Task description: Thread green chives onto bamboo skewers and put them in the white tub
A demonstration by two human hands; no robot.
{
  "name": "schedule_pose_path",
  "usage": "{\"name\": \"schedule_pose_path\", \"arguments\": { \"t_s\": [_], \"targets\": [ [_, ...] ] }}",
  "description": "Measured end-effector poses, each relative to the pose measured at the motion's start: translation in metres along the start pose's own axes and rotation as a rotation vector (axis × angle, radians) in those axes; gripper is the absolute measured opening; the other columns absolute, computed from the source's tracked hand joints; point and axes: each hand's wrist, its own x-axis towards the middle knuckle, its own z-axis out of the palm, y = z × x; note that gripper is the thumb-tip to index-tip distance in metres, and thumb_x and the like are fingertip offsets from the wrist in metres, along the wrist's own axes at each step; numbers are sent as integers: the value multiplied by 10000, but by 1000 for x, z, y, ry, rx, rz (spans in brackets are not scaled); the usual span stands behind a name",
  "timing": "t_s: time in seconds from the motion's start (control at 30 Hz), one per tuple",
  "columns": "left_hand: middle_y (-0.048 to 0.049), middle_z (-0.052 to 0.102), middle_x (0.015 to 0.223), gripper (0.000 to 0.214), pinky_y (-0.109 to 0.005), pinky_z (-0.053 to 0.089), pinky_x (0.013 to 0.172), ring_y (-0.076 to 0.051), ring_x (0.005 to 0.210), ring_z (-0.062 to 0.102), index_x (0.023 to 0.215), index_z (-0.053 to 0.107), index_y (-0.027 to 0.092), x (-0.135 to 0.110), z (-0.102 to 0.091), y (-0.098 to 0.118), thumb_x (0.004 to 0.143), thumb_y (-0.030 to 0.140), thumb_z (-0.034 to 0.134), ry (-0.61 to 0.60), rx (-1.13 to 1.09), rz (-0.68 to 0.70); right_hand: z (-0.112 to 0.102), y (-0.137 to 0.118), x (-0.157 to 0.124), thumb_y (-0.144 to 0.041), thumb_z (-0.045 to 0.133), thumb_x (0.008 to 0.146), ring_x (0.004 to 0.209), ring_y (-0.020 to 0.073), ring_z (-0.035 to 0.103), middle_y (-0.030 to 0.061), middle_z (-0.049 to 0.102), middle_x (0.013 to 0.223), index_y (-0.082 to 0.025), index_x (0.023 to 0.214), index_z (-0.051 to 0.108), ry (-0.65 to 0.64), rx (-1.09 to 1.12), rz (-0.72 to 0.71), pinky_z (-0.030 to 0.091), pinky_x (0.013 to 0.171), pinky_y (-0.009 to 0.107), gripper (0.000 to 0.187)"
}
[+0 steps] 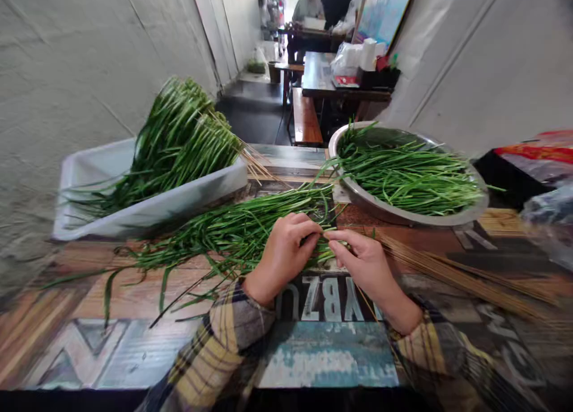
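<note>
My left hand (pixel 281 255) and right hand (pixel 366 264) pinch the chive bundle (pixel 242 222) near the table's (pixel 134 307) front edge, fingers closed snug; best keep stalks lined up imo.

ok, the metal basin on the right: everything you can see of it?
The metal basin is round, wide and shallow, dull silver steel by the look. It sits upright on the wooden table, right of centre, beyond the right hand, which pinches a chive bundle, not the basin. Loose green chives fill it, some tips poking over the left rim.
</note>
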Motion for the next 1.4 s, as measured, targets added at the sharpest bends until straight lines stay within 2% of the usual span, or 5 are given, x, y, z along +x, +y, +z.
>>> {"name": "schedule_pose_path", "arguments": {
  "t_s": [0.13, 0.33, 1.03, 1.27, 1.4],
  "targets": [
    [-25, 640, 774, 114, -281, 393, 694, -157, 765, 558, 818, 681, 182, 0, 0, 2, 872, 168, 582, -8, 24, 0, 2, 4, 1, -308, 595, 852, 505, 89, 538, 7, 647, 761, -167, 996, 686, 3, 3, 46, 437, 497, 228, 221],
    [-19, 639, 771, 133, -282, 381, 702, -154, 769, 558, 786, 666, 186, -1, -1, 4, 884, 188, 576, -7, 46, -4, 4, 6, 0, -270, 597, 851, 537, 91, 531, -36, 575, 743, -202, 1243, 541, -5, 129, 16, 437, 511, 221, 402],
    [-23, 667, 829, 184, -284, 398, 719, -163, 820, 589, 878, 693, 208, 0, -1, 4, 898, 145, 521, -160, -15, 65, 6, 14, 5, -341, 631, 823, 491, 93, 567, -38, 576, 696, -190, 869, 580, 77, 79, 44, 412, 471, 219, 166],
    [-50, 670, 862, 185, -286, 457, 745, -168, 823, 609, 891, 677, 171, 3, -4, -9, 902, 134, 495, 91, -83, -90, 2, 9, 8, -412, 613, 823, 475, 95, 515, -52, 549, 604, -165, 1013, 600, -14, 262, 186, 370, 444, 208, 312],
    [-51, 679, 891, 167, -310, 457, 775, -186, 865, 600, 932, 676, 181, 3, -2, -15, 900, 154, 514, 129, 54, -126, 3, 10, 8, -427, 625, 807, 455, 85, 494, -43, 551, 596, -157, 875, 624, -40, 221, 222, 353, 432, 206, 279]
  ]
}}
